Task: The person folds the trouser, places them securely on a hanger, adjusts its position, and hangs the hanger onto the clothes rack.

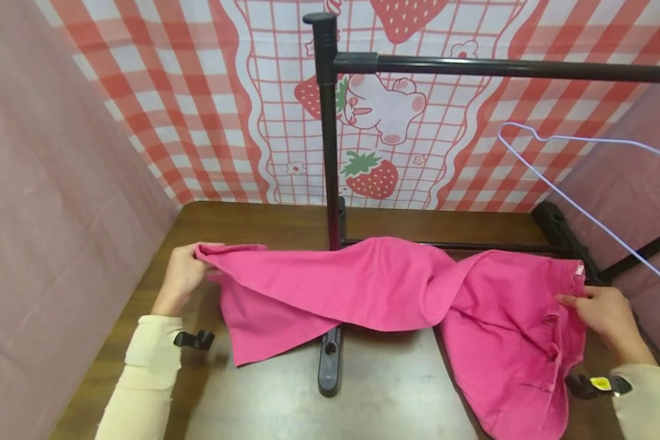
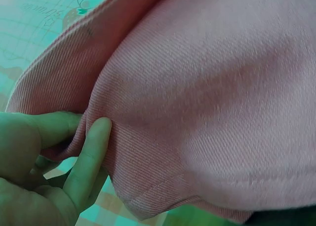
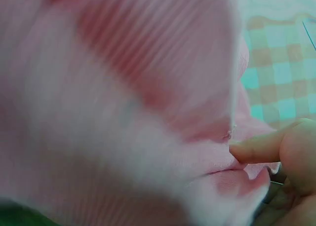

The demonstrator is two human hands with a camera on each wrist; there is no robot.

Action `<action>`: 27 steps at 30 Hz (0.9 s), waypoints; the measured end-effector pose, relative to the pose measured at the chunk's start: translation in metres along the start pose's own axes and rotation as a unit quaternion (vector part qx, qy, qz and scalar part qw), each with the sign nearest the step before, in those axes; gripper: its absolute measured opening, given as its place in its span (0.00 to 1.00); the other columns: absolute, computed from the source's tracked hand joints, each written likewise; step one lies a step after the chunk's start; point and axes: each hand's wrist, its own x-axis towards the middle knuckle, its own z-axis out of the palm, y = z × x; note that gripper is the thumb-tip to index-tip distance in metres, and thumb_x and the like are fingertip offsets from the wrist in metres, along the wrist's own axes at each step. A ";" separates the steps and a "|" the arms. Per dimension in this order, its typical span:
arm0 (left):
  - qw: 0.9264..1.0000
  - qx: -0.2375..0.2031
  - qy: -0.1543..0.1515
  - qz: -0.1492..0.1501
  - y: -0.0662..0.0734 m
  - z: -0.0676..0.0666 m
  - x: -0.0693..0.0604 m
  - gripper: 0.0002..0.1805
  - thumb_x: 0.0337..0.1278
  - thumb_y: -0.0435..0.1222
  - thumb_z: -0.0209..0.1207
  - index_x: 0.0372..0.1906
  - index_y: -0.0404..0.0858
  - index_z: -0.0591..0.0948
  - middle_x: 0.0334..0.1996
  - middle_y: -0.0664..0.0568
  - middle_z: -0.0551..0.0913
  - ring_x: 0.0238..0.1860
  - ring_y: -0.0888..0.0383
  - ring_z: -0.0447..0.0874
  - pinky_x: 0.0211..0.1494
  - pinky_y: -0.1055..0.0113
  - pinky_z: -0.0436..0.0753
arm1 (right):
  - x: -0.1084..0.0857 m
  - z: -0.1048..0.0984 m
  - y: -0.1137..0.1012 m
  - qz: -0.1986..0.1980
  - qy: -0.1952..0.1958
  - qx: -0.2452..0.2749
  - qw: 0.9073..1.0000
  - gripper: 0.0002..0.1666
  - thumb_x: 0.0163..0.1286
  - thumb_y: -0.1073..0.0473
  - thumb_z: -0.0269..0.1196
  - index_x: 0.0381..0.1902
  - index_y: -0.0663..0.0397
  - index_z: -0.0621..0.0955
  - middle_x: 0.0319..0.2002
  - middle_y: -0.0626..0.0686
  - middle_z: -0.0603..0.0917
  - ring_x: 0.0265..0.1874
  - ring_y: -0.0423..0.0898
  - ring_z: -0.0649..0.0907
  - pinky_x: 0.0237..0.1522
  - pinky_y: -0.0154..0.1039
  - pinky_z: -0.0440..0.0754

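Observation:
Bright pink trousers [image 1: 374, 293] are stretched sideways between the two hands, twisted near the middle, in front of a black rack post. At the left end, the left hand [image 1: 183, 278] pinches a leg end; the left wrist view shows the thumb and fingers [image 2: 96, 142] gripping folded twill cloth. The right hand [image 1: 610, 315] holds the waist end near a small white label [image 1: 580, 269], thumb on top. Close, blurred cloth fills most of the right wrist view, with the right hand [image 3: 291, 157] pinching its edge. The lower right part hangs down in folds.
The black garment rack [image 1: 330, 153] has a top rail [image 1: 500, 67] and a foot [image 1: 330, 366] on the wooden table [image 1: 242, 223]. A pale purple wire hanger [image 1: 588, 140] is at the right. Pink cloth walls stand at both sides, a strawberry-print cloth [image 1: 198, 104] behind.

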 end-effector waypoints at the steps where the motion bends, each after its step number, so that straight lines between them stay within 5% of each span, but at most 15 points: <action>1: 1.000 -0.006 0.002 -0.004 0.001 -0.001 0.001 0.20 0.57 0.20 0.56 0.56 0.24 0.78 0.48 0.34 0.83 0.24 0.75 0.83 0.33 0.70 0.85 | 0.001 -0.002 0.003 0.008 0.005 0.005 1.000 0.32 0.67 0.52 0.61 0.51 0.81 0.74 0.43 0.82 0.77 0.35 0.71 0.77 0.26 0.40 0.71; 7: 1.000 -0.009 0.019 -0.014 0.004 -0.008 0.002 0.21 0.57 0.19 0.54 0.57 0.23 0.77 0.40 0.50 0.87 0.24 0.77 0.82 0.34 0.73 0.85 | 0.002 -0.012 0.023 0.032 0.033 0.017 0.999 0.29 0.67 0.51 0.60 0.50 0.77 0.77 0.46 0.82 0.75 0.36 0.67 0.75 0.26 0.37 0.67; 14: 1.000 0.014 0.013 -0.020 -0.005 -0.012 0.008 0.21 0.58 0.22 0.55 0.58 0.24 0.76 0.50 0.33 0.82 0.25 0.77 0.82 0.33 0.72 0.85 | 0.005 -0.012 0.044 0.047 0.011 0.005 0.999 0.28 0.68 0.51 0.58 0.45 0.78 0.78 0.40 0.81 0.77 0.36 0.69 0.76 0.30 0.40 0.68; 20: 0.999 0.007 -0.013 -0.030 -0.015 -0.012 0.015 0.22 0.58 0.21 0.54 0.60 0.22 0.74 0.40 0.46 0.86 0.27 0.75 0.82 0.35 0.72 0.85 | 0.014 -0.012 0.053 0.010 -0.036 0.006 0.999 0.32 0.67 0.52 0.58 0.51 0.83 0.73 0.44 0.83 0.75 0.39 0.70 0.75 0.30 0.38 0.69; 23: 0.999 0.007 -0.031 -0.021 -0.019 -0.013 0.016 0.23 0.58 0.21 0.53 0.61 0.22 0.73 0.44 0.40 0.85 0.29 0.75 0.82 0.36 0.71 0.86 | 0.015 -0.011 0.052 -0.012 -0.036 0.020 0.999 0.35 0.65 0.51 0.62 0.54 0.82 0.71 0.49 0.84 0.73 0.42 0.73 0.74 0.32 0.41 0.70; 27: 0.996 0.053 -0.069 0.012 -0.026 -0.018 0.013 0.25 0.55 0.21 0.55 0.61 0.26 0.74 0.54 0.30 0.79 0.33 0.76 0.78 0.35 0.72 0.84 | 0.015 -0.010 0.050 -0.023 -0.029 0.059 0.998 0.40 0.64 0.47 0.66 0.61 0.72 0.69 0.56 0.81 0.71 0.42 0.53 0.76 0.36 0.37 0.69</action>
